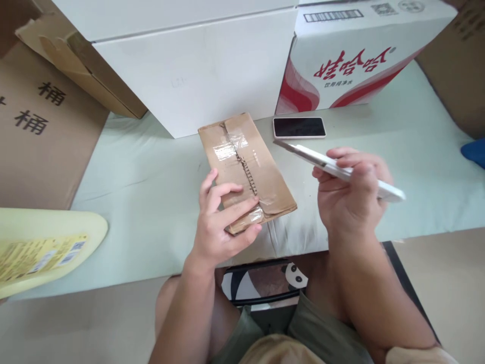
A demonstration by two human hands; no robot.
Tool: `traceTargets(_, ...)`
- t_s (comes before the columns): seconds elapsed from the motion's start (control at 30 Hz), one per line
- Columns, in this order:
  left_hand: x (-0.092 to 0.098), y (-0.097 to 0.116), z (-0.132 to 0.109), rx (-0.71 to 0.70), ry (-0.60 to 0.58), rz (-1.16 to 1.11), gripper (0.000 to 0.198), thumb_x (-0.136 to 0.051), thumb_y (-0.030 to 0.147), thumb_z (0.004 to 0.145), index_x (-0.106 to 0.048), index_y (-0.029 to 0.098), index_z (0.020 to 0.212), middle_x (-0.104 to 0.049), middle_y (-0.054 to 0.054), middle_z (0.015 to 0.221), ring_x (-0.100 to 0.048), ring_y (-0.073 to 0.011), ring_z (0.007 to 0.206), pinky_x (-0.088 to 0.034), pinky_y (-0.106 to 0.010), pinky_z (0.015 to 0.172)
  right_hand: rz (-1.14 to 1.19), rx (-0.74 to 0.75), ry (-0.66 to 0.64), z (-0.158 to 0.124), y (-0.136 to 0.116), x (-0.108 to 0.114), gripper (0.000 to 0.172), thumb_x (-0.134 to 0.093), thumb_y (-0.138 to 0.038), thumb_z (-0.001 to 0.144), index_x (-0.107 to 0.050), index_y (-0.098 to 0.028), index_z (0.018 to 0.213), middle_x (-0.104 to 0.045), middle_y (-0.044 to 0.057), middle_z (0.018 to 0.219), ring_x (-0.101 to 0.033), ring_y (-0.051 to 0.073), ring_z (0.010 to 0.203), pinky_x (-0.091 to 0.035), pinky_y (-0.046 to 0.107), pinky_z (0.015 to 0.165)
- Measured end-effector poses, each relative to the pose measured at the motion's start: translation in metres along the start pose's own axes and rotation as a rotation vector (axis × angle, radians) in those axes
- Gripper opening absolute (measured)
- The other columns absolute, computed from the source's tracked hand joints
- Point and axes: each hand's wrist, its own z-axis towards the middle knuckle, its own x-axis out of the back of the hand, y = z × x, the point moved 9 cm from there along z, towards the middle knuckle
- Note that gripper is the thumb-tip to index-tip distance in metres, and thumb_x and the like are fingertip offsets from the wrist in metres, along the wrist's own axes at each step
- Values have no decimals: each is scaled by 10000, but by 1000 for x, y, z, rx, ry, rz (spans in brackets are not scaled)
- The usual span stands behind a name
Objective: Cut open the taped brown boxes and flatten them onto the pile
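Observation:
A small brown cardboard box (265, 174) lies at a slant on the pale green cloth, with clear tape at both ends and a row of dark torn marks along its middle seam. My left hand (222, 222) grips its near left corner, fingers spread over the top and thumb at the near edge. To the right, my right hand (352, 192) is closed around a white utility knife (337, 169). The knife's metal blade is out and points left towards the box, held above the cloth and apart from the cardboard.
Behind the box stand a large white carton (197, 76) and a red-and-white printed carton (341, 65). A phone (299, 127) lies by them. Brown cartons (34, 131) stand at left, near a pale yellow labelled container (53, 247). A blue object (474, 152) shows at the right edge.

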Motion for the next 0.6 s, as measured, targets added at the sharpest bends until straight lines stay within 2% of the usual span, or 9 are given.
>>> traceTargets(0.13,-3,1,0,0,-52,-104,293,-688,454,962,-800,273,1164,-665,-79,1185,-683,-288,1173,-387,-684,1286,29,-37,-94,0,4,-8,239,-661,-424,910,-582,-244,774,-579,12,800,-629,143,662,-558,315,571)
traceTargets(0.23,-6,2,0,8,-57,-142,248,-650,398,984,-808,281,1135,-684,-65,1183,-696,-269,1169,-410,-662,1287,62,-118,-72,2,8,-4,116,-647,-292,819,-569,-240,752,-566,-4,740,-605,130,617,-515,288,535)
traceTargets(0.33,-6,2,1,32,-22,-139,218,-635,324,984,-813,303,1108,-701,-46,1142,-717,-251,1112,-425,-679,1272,107,-210,-38,5,18,1,73,-615,-220,741,-547,-239,723,-559,-11,701,-587,125,585,-498,272,508)
traceTargets(0.47,-7,2,3,38,-8,-153,227,-637,314,977,-817,326,1114,-706,-32,1083,-728,-238,1036,-424,-694,1271,50,-318,22,8,33,15,119,-623,-253,770,-544,-238,682,-553,-19,611,-498,107,463,-369,244,400)
traceTargets(0.6,-7,1,2,47,-10,-164,246,-648,301,964,-817,335,1139,-708,-30,1093,-731,-239,1047,-400,-689,1286,-72,-384,-20,7,44,23,336,-630,-450,912,-576,-235,661,-429,-53,432,-338,89,330,-229,243,340)
